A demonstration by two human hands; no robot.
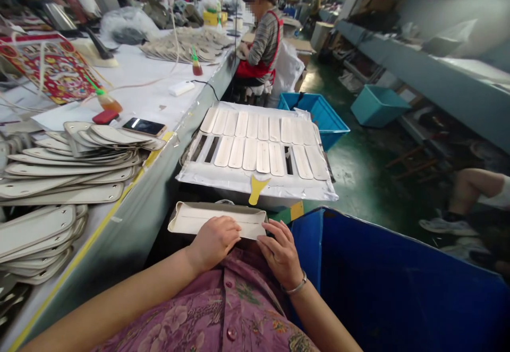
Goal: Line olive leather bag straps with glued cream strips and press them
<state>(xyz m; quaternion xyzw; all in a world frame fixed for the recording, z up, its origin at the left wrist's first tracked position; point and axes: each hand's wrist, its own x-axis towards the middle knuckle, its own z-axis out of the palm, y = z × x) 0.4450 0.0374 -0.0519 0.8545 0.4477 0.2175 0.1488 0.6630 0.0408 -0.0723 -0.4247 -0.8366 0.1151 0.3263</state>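
Note:
A long cream-coloured piece with a dark line along its middle point(191, 218) lies across my lap, in front of my body. My left hand point(217, 239) rests on its near side with the fingers curled together over it. At the piece's right end, my right hand point(281, 248) grips the corner, its thumb hidden. Beyond the hands stands a white-covered board point(223, 176) bearing two rows of flat cream pieces point(249, 154). A yellow Y-shaped tag point(257, 188) hangs at the board's near edge.
Stacked cream pieces point(67, 174), a phone point(144, 126) and a glue bottle point(108, 102) are on the left table point(133, 89). A large blue bin point(382, 267) stands at my right. Ahead, a person in a red apron point(263, 49) sits near a lighter blue crate point(330, 131).

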